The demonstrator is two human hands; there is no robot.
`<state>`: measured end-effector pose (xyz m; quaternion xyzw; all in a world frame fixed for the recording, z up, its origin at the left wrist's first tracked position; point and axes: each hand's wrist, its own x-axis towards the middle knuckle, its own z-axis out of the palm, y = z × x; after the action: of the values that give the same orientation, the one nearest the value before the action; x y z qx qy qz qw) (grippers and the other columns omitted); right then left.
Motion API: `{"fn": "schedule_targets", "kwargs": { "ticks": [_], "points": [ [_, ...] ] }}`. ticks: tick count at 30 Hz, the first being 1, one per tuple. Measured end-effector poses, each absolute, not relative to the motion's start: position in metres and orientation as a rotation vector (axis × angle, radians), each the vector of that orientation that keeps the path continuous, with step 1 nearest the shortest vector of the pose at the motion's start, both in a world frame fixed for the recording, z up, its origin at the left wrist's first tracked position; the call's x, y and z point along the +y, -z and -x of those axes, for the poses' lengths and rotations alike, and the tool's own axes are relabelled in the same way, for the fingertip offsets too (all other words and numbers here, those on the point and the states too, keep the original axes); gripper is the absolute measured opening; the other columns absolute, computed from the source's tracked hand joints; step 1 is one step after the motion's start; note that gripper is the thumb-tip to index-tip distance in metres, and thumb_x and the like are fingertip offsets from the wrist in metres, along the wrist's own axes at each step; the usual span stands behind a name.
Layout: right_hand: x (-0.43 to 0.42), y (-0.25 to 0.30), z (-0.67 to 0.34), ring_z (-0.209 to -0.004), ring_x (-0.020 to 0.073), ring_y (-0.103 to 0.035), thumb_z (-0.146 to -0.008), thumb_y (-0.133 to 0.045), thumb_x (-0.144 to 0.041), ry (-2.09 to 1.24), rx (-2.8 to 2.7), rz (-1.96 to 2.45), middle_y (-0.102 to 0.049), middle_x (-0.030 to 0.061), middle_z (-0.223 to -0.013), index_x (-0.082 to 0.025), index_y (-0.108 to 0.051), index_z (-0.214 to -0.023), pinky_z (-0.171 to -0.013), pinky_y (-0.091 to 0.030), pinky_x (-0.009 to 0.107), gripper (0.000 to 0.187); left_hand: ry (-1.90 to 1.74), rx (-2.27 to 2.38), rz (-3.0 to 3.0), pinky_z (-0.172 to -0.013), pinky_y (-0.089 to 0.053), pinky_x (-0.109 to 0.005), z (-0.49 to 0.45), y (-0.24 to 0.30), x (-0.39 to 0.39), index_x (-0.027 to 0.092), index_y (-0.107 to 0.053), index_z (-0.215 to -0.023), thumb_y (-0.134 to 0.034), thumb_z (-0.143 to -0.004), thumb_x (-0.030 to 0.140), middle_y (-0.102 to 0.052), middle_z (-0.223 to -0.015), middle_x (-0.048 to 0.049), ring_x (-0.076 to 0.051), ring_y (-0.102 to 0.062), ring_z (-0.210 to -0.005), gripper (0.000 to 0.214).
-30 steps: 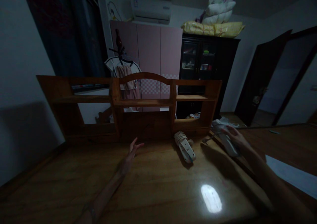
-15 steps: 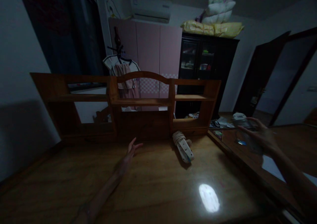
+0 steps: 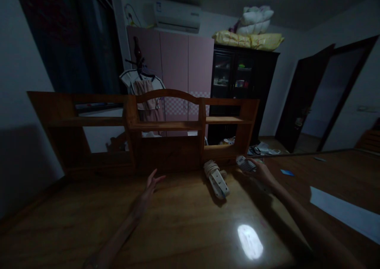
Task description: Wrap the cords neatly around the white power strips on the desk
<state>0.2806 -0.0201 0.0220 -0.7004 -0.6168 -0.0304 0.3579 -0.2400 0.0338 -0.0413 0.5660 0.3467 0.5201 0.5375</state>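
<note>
My right hand [image 3: 262,171] is closed around what looks like a power strip with grey cord wound round it [image 3: 245,164], held above the right side of the desk. Its pale end points away from me; blur and my fingers hide the rest. A white power strip [image 3: 219,184], its cord coiled at the far end, lies on the wooden desk [image 3: 178,221] to the left of that hand. My left hand [image 3: 151,183] hovers over the desk left of centre, fingers apart, with nothing in it.
A wooden shelf unit [image 3: 166,124] stands along the desk's back edge. To the right, a lower brown surface [image 3: 332,174] carries a white sheet [image 3: 344,209] and a small blue card [image 3: 287,172]. A bright light reflection shows on the desk.
My right hand has moved left with the corded bundle, from over the brown surface to above the desk. My left hand stays nearly in place, and the view has shifted slightly.
</note>
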Motion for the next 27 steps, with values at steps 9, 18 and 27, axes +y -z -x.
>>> {"fn": "schedule_targets", "kwargs": {
  "ticks": [9, 18, 27],
  "points": [
    [0.002, -0.007, -0.277, -0.102, 0.0292, -0.06, -0.06, -0.074, -0.044, -0.212, -1.822, 1.755, -0.067, 0.0038, -0.109, -0.027, -0.059, -0.118, -0.088, -0.045, 0.038, 0.062, -1.232, 0.834, -1.352, -0.112, -0.011, -0.047, 0.238, 0.045, 0.038, 0.028, -0.018, -0.146, -0.034, -0.088, 0.061, -0.048, -0.138, -0.0123, -0.025, -0.028, -0.138, 0.069],
    [0.01, 0.007, -0.275, -0.109, 0.03, -0.056, -0.07, -0.065, -0.051, -0.169, -1.712, 1.83, -0.062, 0.0086, -0.117, -0.024, -0.052, -0.123, -0.091, -0.043, 0.041, 0.061, -1.213, 0.847, -1.366, -0.111, -0.013, -0.049, 0.237, 0.046, 0.038, 0.03, -0.017, -0.146, -0.034, -0.089, 0.06, -0.047, -0.14, -0.0104, -0.026, -0.026, -0.138, 0.067],
    [0.005, 0.018, -0.264, -0.096, 0.0302, -0.059, -0.054, -0.075, -0.046, -0.073, -1.666, 1.905, -0.063, 0.0085, -0.101, -0.02, -0.046, -0.125, -0.078, -0.045, 0.036, 0.081, -1.215, 0.863, -1.382, -0.11, -0.016, -0.05, 0.235, 0.044, 0.037, 0.027, -0.017, -0.145, -0.039, -0.085, 0.063, -0.048, -0.138, -0.0116, -0.028, -0.03, -0.137, 0.073]
  ]
}}
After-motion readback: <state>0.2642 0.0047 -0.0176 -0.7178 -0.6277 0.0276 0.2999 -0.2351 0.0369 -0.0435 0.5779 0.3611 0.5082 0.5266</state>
